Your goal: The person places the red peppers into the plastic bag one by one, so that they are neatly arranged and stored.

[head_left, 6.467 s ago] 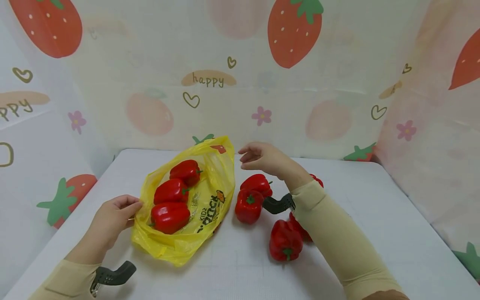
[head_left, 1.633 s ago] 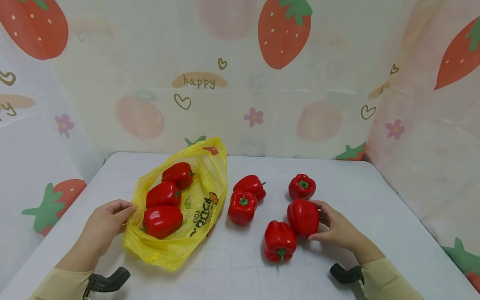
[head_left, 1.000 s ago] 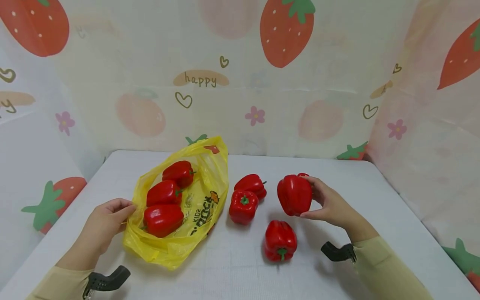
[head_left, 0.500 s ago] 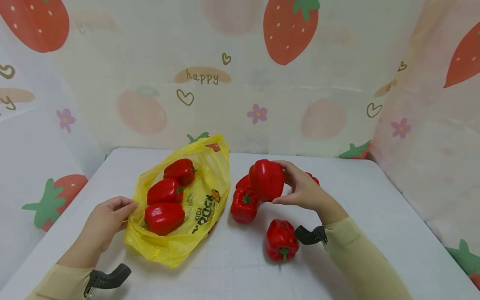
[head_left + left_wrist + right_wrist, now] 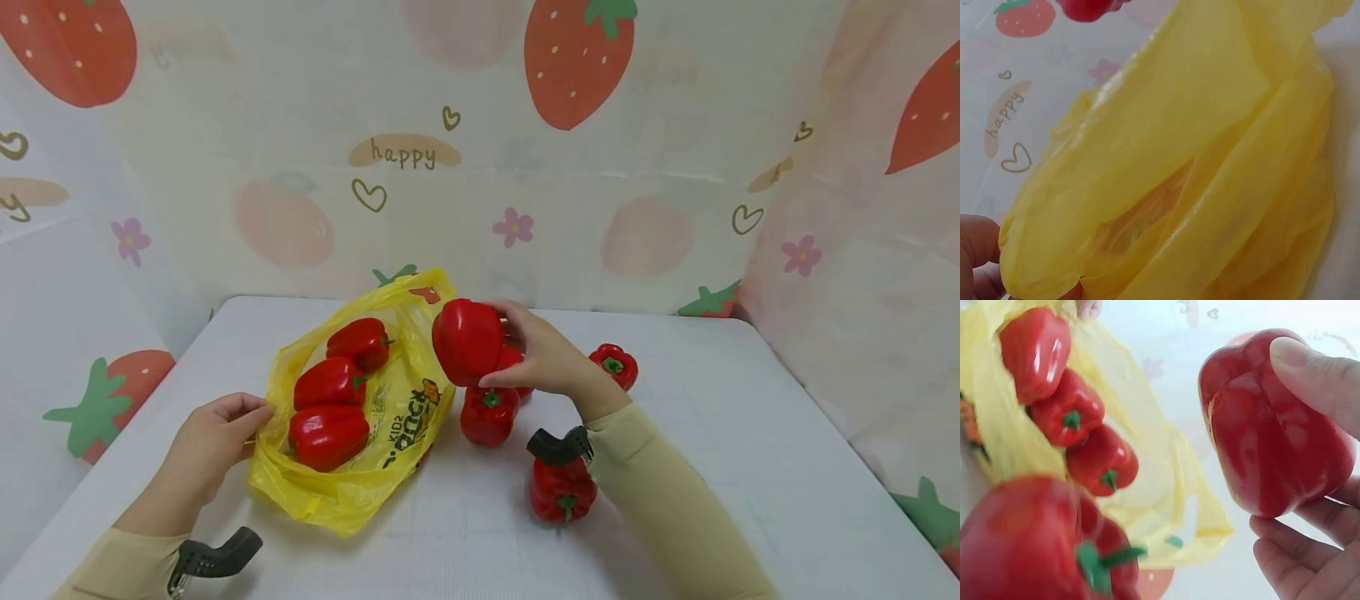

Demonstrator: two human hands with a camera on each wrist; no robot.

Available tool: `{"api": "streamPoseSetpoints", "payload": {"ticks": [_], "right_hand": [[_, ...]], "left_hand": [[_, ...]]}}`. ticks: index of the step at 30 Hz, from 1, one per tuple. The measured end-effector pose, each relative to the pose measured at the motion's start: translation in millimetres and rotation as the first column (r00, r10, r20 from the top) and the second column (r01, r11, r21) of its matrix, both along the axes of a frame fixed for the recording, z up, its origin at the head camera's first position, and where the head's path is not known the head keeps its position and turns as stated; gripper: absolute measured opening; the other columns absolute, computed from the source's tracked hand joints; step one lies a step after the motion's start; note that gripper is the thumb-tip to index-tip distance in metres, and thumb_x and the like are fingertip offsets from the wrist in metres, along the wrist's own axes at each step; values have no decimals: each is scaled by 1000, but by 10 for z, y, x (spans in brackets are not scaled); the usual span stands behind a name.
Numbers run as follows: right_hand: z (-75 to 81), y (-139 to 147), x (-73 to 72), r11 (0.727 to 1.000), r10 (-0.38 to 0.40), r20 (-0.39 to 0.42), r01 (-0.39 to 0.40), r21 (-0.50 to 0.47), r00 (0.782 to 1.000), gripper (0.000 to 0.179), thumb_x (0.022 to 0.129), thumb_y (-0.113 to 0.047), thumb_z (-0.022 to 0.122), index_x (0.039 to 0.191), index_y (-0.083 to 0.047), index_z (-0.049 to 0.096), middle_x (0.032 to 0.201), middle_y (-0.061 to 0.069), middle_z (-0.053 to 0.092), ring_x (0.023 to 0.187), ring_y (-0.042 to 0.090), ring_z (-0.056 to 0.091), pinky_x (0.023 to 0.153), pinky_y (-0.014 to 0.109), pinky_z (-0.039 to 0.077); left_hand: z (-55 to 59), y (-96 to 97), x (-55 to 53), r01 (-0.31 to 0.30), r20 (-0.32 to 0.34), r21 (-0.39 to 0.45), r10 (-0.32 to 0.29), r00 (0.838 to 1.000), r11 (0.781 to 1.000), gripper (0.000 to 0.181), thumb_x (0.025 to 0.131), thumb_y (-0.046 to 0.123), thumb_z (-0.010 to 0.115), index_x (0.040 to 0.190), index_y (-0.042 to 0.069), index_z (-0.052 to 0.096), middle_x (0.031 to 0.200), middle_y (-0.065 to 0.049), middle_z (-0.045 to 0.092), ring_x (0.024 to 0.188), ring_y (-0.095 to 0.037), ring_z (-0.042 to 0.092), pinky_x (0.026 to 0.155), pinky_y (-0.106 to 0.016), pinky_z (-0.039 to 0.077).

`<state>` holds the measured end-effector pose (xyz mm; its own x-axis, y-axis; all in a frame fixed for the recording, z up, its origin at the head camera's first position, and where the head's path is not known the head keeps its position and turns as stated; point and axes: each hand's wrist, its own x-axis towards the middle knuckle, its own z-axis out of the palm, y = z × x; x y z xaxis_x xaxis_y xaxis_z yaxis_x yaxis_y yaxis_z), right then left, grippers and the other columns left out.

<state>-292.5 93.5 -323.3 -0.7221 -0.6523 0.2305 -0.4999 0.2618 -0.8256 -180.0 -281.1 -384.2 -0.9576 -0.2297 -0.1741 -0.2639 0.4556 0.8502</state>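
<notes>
My right hand (image 5: 542,350) holds a red bell pepper (image 5: 468,342) off the table, thumb on one side and fingers on the other. In the head view this pepper overlaps the right rim of a yellow plastic bag (image 5: 408,375). Three red bell peppers (image 5: 330,437) lie in a row inside the bag. At the bag's left edge, my left hand (image 5: 217,446) pinches the plastic between thumb and fingers. The left wrist view shows the bag's folded side (image 5: 1166,175) close up, with part of the held edge at the fingertips.
Right of the bag stands a bell pepper (image 5: 489,415), with another partly hidden behind it. Farther right are a bell pepper (image 5: 615,365) at the back and one (image 5: 562,492) nearer, partly covered by the black wrist mount (image 5: 561,447). A strawberry-print cloth (image 5: 585,167) backs the white table (image 5: 465,533).
My right hand has picked up a pepper from the right group and carried it leftward to the bag's right rim. The left hand keeps its grip on the bag's edge.
</notes>
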Motion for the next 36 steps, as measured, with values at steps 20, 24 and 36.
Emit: {"api": "streamPoseSetpoints", "payload": {"ticks": [20, 24, 36], "right_hand": [[-92, -862, 151, 974, -82, 98, 59, 220, 992, 89, 65, -35, 82, 137, -23, 31, 128, -5, 45, 117, 17, 47, 81, 30, 52], [-163, -963, 203, 958, -151, 152, 107, 266, 977, 90, 63, -36, 83, 136, -21, 32, 126, -5, 46, 116, 17, 47, 81, 31, 52], [-428, -1089, 360, 941, -251, 245, 176, 291, 937, 85, 62, -34, 84, 131, -20, 37, 119, -5, 49, 110, 15, 47, 78, 31, 52]], "left_hand": [[-18, -41, 8, 5, 15, 6, -5, 1000, 1000, 46, 92, 42, 48, 117, 3, 52, 117, -14, 52, 98, -25, 50, 78, -29, 53], [-31, -43, 15, 6, 17, 8, -6, 1000, 1000, 46, 92, 42, 48, 117, 3, 52, 117, -15, 52, 98, -25, 50, 79, -30, 53], [-35, -45, 22, 6, 17, -3, -6, 1000, 1000, 45, 92, 42, 48, 116, 3, 52, 117, -14, 52, 98, -25, 50, 81, -32, 52]]}}
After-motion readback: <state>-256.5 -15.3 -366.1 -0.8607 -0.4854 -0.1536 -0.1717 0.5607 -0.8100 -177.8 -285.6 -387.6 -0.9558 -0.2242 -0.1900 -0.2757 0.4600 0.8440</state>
